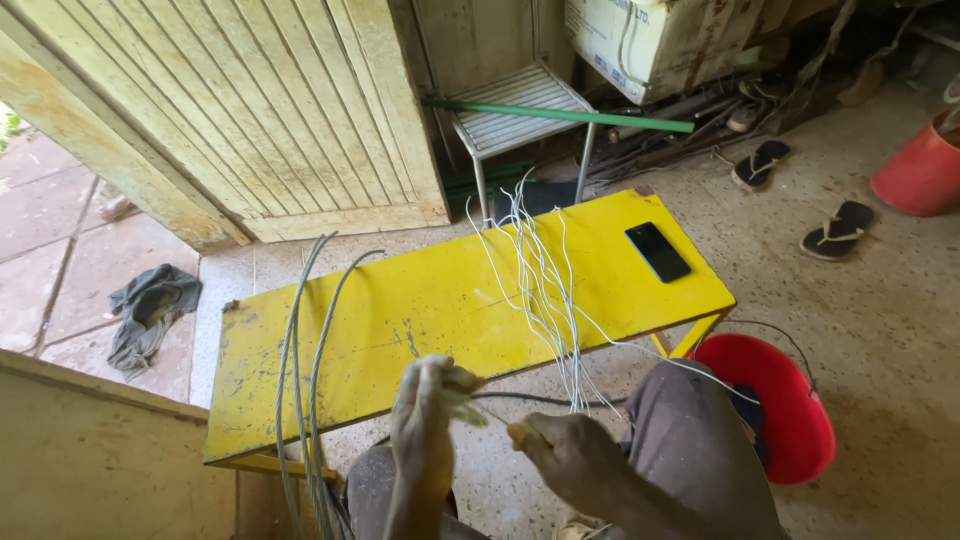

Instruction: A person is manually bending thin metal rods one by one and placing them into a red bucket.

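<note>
Gripping one thin wire (495, 412), left hand (425, 415) and right hand (570, 452) clench beside one phone (657, 251).

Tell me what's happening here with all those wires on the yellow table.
A seated person works over a yellow table. The left hand is closed around something small and pale; the right hand grips thin white wires that fan up across the tabletop. A grey cable bundle hangs over the near edge, and a black phone lies at the far right.
</note>
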